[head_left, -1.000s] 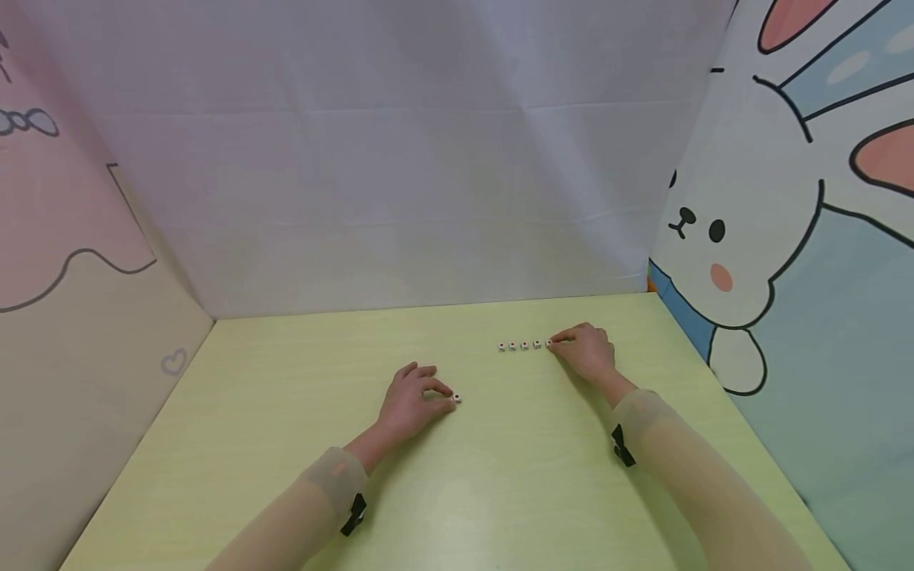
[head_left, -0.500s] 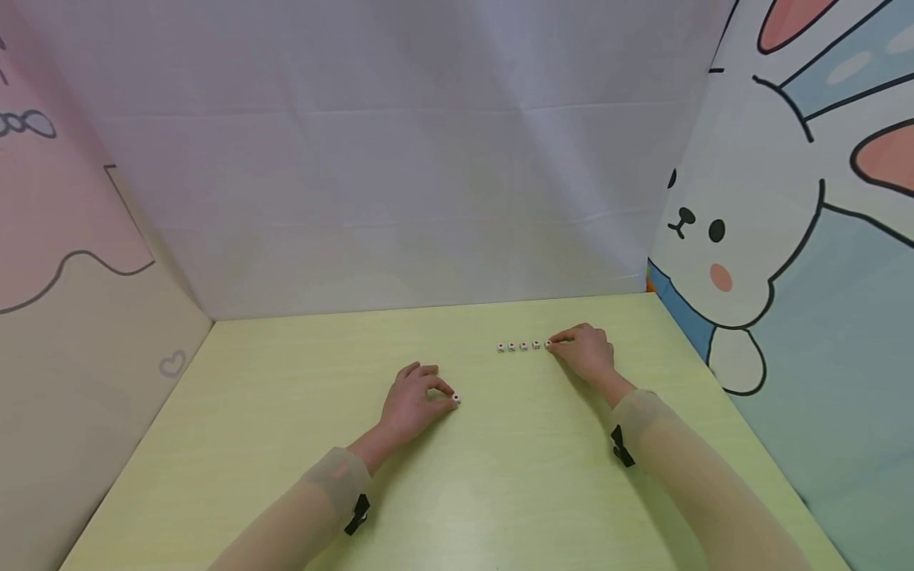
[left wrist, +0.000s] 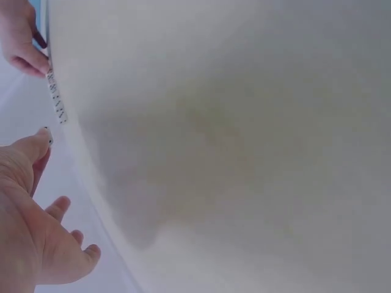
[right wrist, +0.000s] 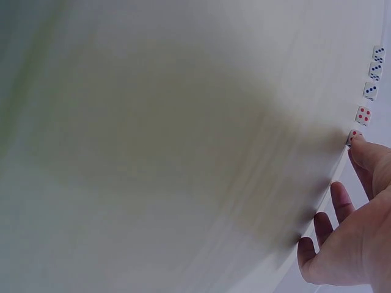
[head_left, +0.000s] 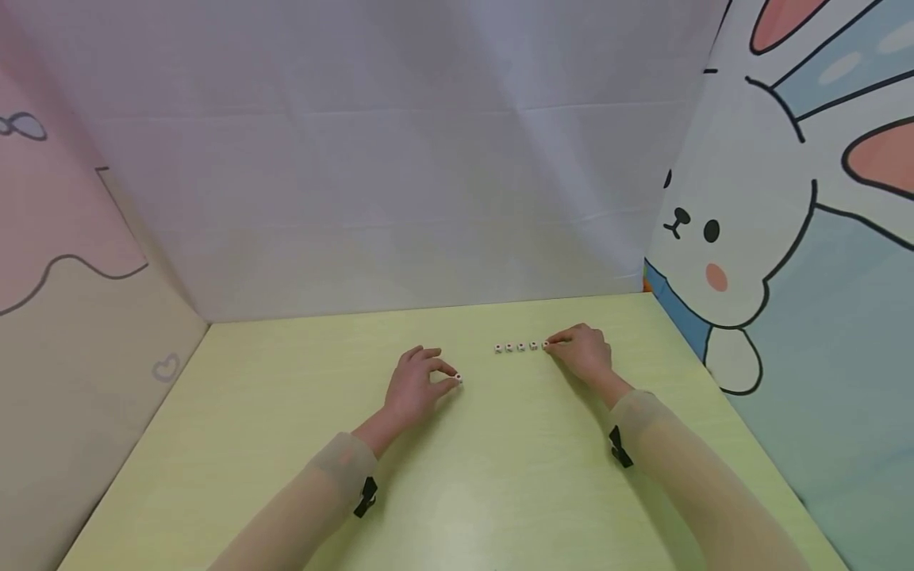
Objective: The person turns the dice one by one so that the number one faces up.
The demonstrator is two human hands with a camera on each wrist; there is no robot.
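Note:
My left hand [head_left: 414,388] pinches a small white die [head_left: 458,379] between thumb and index finger, its other fingers spread. In the left wrist view that die [left wrist: 49,135] shows at the fingertips, away from the table surface. Further back and to the right, several white dice [head_left: 521,346] stand in a spaced row. My right hand [head_left: 585,351] pinches the die at the right end of the row [head_left: 546,345], on the table. Seen from the right wrist, this end die [right wrist: 353,135] is partly hidden by the thumb; the neighbouring die [right wrist: 363,115] shows red pips, those beyond it blue.
The pale yellow table [head_left: 286,476] reaches back to a white cloth wall [head_left: 400,198]. A rabbit-print panel [head_left: 750,238] stands along the right side, a pink and cream panel [head_left: 78,357] along the left.
My left hand has lifted the die and moved it slightly away from me, towards the row. The right hand stays at the end die. The head view has shifted slightly.

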